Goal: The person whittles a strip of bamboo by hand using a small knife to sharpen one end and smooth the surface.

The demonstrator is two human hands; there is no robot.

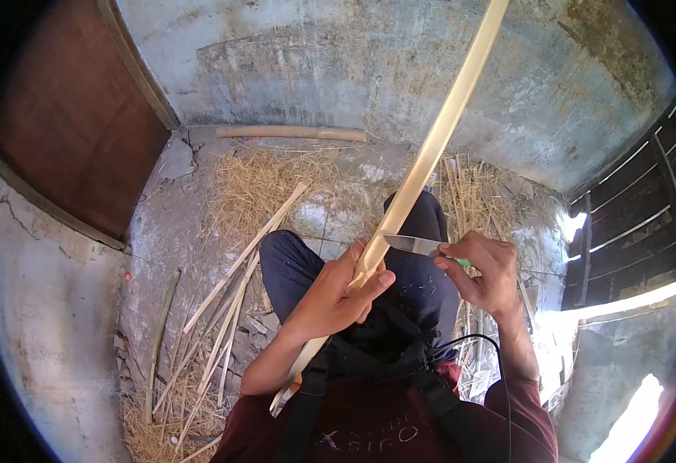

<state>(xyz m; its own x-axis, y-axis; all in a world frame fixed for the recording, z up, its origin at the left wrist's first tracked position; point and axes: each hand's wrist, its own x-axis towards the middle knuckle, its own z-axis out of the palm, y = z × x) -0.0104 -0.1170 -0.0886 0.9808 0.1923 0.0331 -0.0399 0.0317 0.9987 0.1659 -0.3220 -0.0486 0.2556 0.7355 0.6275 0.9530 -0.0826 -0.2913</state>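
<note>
A long pale bamboo strip point(438, 135) slants from beside my left forearm up past the top edge of the view. My left hand point(338, 293) is closed around its lower part, thumb lying across it. In my right hand point(483, 272) is a knife point(411, 245) with a green handle, gripped with the fingers wrapped round it. The blade points left and its tip end meets the strip just above my left hand. The strip passes over my lap, between my bent knees in dark trousers.
Split bamboo strips point(233, 309) lie on the floor to my left, near a greenish stick point(166, 332). Shavings point(264, 189) are heaped ahead. A bamboo pole point(291, 133) rests along the far wall point(291, 69). A brown door panel point(75, 116) stands at left, dark slats point(631, 231) at right.
</note>
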